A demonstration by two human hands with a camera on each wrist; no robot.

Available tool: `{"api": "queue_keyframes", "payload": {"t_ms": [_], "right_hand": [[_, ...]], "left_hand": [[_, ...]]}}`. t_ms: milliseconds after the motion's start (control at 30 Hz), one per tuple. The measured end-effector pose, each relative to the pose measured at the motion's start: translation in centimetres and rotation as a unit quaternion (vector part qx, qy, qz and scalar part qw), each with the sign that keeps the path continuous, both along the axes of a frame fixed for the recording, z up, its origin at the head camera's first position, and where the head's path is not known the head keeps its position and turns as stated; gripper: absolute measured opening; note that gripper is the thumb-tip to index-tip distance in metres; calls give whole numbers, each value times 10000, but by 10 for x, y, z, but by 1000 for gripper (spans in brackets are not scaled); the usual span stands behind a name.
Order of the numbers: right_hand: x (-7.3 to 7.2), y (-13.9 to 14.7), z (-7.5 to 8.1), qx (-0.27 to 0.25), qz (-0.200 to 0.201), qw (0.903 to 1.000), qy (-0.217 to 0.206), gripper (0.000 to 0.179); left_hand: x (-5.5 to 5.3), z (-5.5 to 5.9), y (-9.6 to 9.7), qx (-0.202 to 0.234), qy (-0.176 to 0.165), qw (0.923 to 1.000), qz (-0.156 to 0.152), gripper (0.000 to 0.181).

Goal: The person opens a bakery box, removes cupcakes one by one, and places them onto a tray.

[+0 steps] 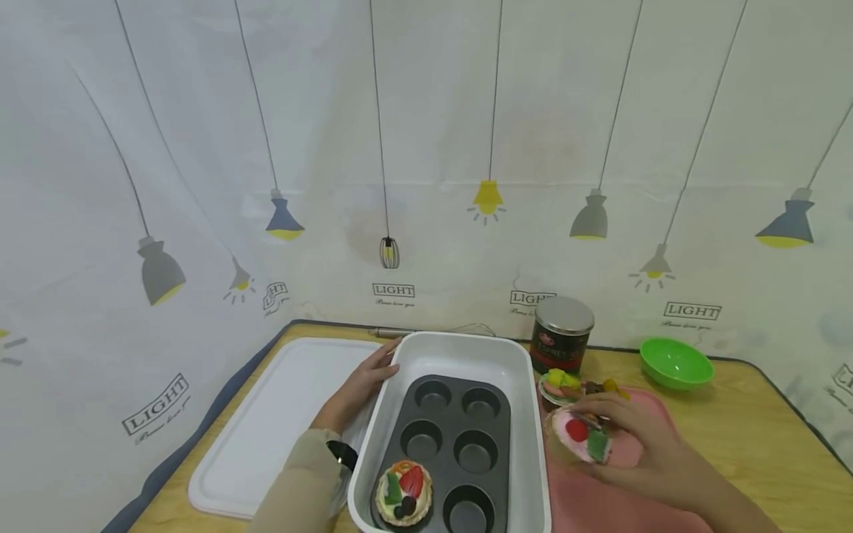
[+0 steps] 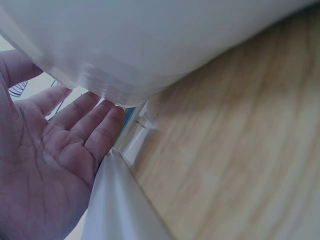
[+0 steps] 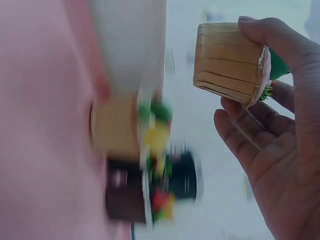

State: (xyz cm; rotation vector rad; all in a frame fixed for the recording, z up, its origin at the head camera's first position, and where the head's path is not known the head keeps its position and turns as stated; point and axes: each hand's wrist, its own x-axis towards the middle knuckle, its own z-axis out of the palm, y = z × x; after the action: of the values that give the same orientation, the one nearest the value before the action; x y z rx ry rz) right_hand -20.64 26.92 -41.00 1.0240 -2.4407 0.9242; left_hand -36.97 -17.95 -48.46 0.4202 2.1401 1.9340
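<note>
My right hand (image 1: 643,448) pinches a pink-topped cupcake (image 1: 578,437) by its sides, tilted, just right of a white rectangular container (image 1: 360,474). In the right wrist view its pleated tan paper case (image 3: 227,60) shows between thumb and fingers. Inside the container lies a dark muffin tin (image 1: 445,414). A fruit-topped cupcake (image 1: 403,492) fills the tin's front-left cup; the other visible cups are empty. My left hand (image 1: 360,385) rests against the container's left rim. In the left wrist view, its fingers (image 2: 82,112) are nearly straight against the white outer wall.
More cupcakes (image 1: 560,385) stand on a pink tray (image 1: 573,503) at right, partly behind my right hand. Behind are a dark espresso tin (image 1: 562,337) and a whisk (image 1: 400,332). A green bowl (image 1: 676,363) sits far right; a white lid-like panel (image 1: 266,422) lies left.
</note>
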Motion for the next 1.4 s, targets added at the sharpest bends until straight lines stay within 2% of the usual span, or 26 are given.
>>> {"api": "queue_keyframes", "payload": {"t_ms": [167, 367, 767, 967, 1167, 1400], "right_hand": [[-7, 46, -6, -179, -384, 9991, -37, 71], [-18, 71, -13, -84, -474, 9986, -215, 66], [-25, 77, -31, 190, -604, 9936, -937, 57], [-26, 77, -33, 341, -649, 9926, -972, 57], [-28, 78, -36, 288, -591, 9901, -1238, 58], [-29, 77, -36, 302, -547, 9878, -1429, 61]], "left_hand": [[0, 1, 1, -25, -59, 10000, 62, 61], [0, 0, 0, 12, -89, 9999, 51, 62], [1, -1, -1, 16, -40, 10000, 50, 62], [-2, -2, -1, 5, -42, 10000, 4, 62], [-4, -4, -2, -12, 167, 9997, -194, 60], [-1, -3, -1, 5, 91, 9999, -48, 61]]}}
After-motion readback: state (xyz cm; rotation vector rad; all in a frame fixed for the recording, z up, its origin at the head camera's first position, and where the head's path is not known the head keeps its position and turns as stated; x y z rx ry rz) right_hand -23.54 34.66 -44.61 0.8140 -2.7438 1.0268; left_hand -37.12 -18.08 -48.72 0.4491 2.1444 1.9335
